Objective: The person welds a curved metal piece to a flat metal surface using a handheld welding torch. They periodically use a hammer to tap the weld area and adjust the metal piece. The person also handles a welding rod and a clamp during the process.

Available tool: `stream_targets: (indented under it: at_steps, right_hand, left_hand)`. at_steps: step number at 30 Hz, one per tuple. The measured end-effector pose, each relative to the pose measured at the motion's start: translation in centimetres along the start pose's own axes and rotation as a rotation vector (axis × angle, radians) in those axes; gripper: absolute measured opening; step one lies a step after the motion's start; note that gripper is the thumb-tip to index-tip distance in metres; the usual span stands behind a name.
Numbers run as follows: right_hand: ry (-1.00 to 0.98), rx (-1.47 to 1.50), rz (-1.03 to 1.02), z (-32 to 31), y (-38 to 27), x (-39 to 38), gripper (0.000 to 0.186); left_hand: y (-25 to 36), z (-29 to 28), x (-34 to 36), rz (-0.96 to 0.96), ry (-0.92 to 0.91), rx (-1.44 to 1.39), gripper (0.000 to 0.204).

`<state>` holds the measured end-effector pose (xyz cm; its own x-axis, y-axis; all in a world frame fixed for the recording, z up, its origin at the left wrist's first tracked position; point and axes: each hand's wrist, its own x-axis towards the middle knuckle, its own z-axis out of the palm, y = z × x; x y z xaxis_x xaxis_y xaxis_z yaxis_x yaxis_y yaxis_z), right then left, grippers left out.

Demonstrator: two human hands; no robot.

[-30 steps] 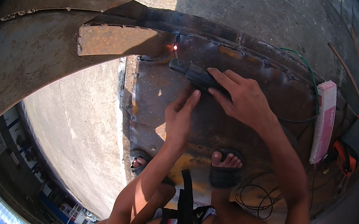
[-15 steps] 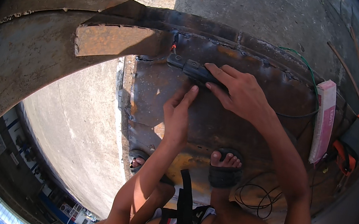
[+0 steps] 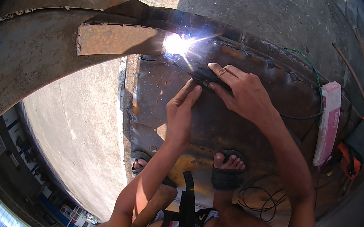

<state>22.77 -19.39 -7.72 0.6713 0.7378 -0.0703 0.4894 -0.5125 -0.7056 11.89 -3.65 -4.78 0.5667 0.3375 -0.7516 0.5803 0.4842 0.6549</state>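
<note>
My right hand is shut on a black electrode holder, with a cord running off to the right. A bright white-violet arc flares at the holder's tip, hiding the electrode and the joint. It sits where a rusty rectangular strip meets the darker steel plate. My left hand is just below the holder, fingers extended, index tip at or very near its underside; I cannot tell whether it touches.
A pink-and-white carton and an orange-black machine lie at right, with rods, green cable and black loops. My sandalled feet are on the plate. A curved steel member arches left over pale concrete.
The small red glow at the tip has become a large, bright arc with sparks. My left fingers have moved slightly up toward the holder, and my right hand slightly left.
</note>
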Motion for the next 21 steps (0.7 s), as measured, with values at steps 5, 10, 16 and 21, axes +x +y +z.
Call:
stream_targets:
  at_steps: [5, 10, 16, 21]
  right_hand:
    - [0.056, 0.001, -0.052, 0.3, 0.3, -0.4, 0.045]
    - [0.049, 0.1, 0.051, -0.2, -0.9, -2.4, 0.047]
    - [0.049, 0.209, 0.093, 0.8, -3.0, -4.4, 0.046]
    - [0.276, 0.478, 0.212, 4.6, -5.8, -6.0, 0.047]
  left_hand:
    - [0.5, 0.2, -0.6, -0.038, 0.027, 0.007, 0.057]
    - [-1.6, -0.8, -1.2, 0.029, -0.01, 0.061, 0.059]
    - [-3.1, -2.0, -2.5, 0.012, 0.002, -0.016, 0.052]
    - [-2.7, -3.7, -2.1, 0.131, 0.029, 0.092, 0.042]
